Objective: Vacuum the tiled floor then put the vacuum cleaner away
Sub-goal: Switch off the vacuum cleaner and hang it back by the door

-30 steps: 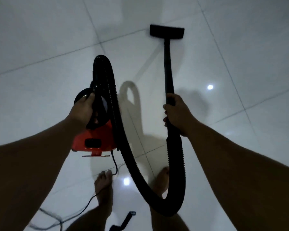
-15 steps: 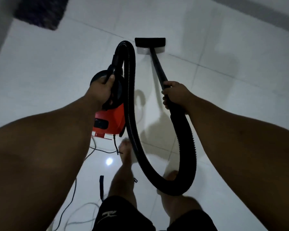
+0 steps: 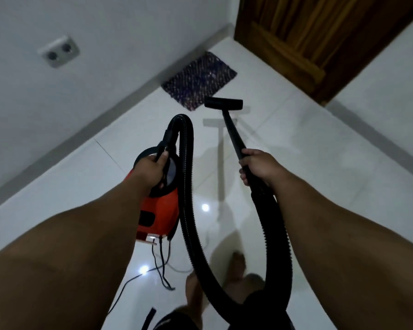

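Observation:
A small red vacuum cleaner [image 3: 159, 214] hangs off the floor, carried by its black top handle in my left hand [image 3: 150, 172]. Its black ribbed hose [image 3: 188, 210] rises from the front, arches over and loops down past my legs, then up to my right hand [image 3: 258, 169]. That hand grips the black wand [image 3: 233, 136] just above the hose. The flat black floor nozzle [image 3: 224, 103] sits at the wand's far end, on or just above the white tiled floor [image 3: 308, 167], beside a dark mat.
A dark patterned mat [image 3: 198, 79] lies by the white wall [image 3: 105, 55], which carries a double socket [image 3: 58, 51]. A wooden door [image 3: 320, 39] stands at the upper right. The black power cord [image 3: 160, 267] trails on the tiles near my bare feet [image 3: 239, 263].
The view has swung toward the wall corner, bringing the socket, mat and door into sight. Both hands keep the same grips, and the nozzle now sits beside the mat.

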